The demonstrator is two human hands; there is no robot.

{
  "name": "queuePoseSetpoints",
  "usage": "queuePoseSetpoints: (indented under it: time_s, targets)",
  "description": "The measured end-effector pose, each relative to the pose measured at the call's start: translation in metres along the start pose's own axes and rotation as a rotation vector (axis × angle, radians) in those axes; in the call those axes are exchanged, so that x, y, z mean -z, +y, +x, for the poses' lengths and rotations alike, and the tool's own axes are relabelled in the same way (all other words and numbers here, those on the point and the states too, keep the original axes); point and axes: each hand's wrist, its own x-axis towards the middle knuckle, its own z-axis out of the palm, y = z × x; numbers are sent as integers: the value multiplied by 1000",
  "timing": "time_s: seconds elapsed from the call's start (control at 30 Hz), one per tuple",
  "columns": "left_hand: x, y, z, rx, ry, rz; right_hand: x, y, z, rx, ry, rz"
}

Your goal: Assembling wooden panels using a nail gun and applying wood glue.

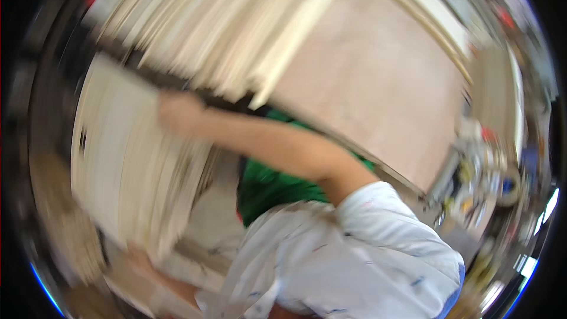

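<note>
A stack of thin pale wooden boards (112, 147) stands at my left, its layered edges turned toward me. My right arm crosses in front of my body, and my right hand (180, 113) is closed over the stack's far end. At the near end, my left hand (140, 261) touches the lower edge. Motion blurs both hands, and the left fingers cannot be made out.
Long pale wooden strips (230, 23) lie side by side on the bench ahead. Right of them is a broad pinkish board (378, 77). Cluttered tools and tape rolls (508, 186) sit at the far right. Another pile of wood (68, 218) is at the left rim.
</note>
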Motion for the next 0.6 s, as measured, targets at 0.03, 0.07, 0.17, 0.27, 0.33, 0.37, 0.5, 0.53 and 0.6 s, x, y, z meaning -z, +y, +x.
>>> queuePoseSetpoints:
  time_s: [0.03, 0.07, 0.17, 0.27, 0.33, 0.37, 0.5, 0.53, 0.6]
  targets:
    - [28, 24, 7, -76, -99, 523, -6, -6, -9, -86, 95, 69]
    - [40, 35, -4, 112, 527, 95, 17, -22, -24, -76, -18, 159]
    - [124, 175, -10, -116, 638, -398, 111, -11, -84, -26, 9, 456]
    - [147, 326, -31, -415, 386, -870, 195, 32, -146, -38, 42, 731]
    - [140, 428, -68, -721, -83, -1247, 253, 68, -195, -305, 129, 673]
    - [144, 470, -96, -868, -191, -1098, 263, 103, -221, -339, 258, 539]
    - [109, 590, -141, -1534, -229, -909, 395, 199, -306, -723, 521, -16]
    - [105, 612, -151, -1616, -231, -900, 443, 207, -325, -868, 501, -269]
    - [107, 643, -171, -1695, -180, -833, 511, 275, -393, -912, 604, -564]
